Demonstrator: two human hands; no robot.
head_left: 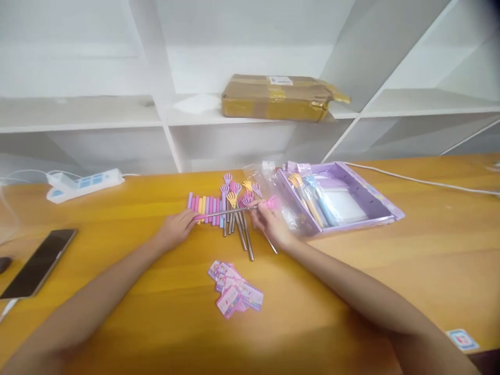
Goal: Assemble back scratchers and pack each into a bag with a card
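Note:
Between my two hands a pink back scratcher [226,212] with a metal rod lies nearly level. My left hand [175,229] is closed around its pink handle end at the left. At the other end my right hand [273,224] grips the rod close to the pink hand-shaped head. Just behind the left hand is a row of loose coloured tube handles [213,204], purple, pink, yellow and blue. Beside the row lies a pile of metal rods [249,245] with hand-shaped heads [232,200] in yellow, pink and purple. Printed pink cards [236,291] lie heaped nearer to me.
A purple tray box [375,203] holding bagged yellow and blue back scratchers stands at right, with clear plastic bags [291,211] by its left edge. A taped carton [273,99] sits on the white shelf. At left are a power strip [86,183] and a phone [39,263].

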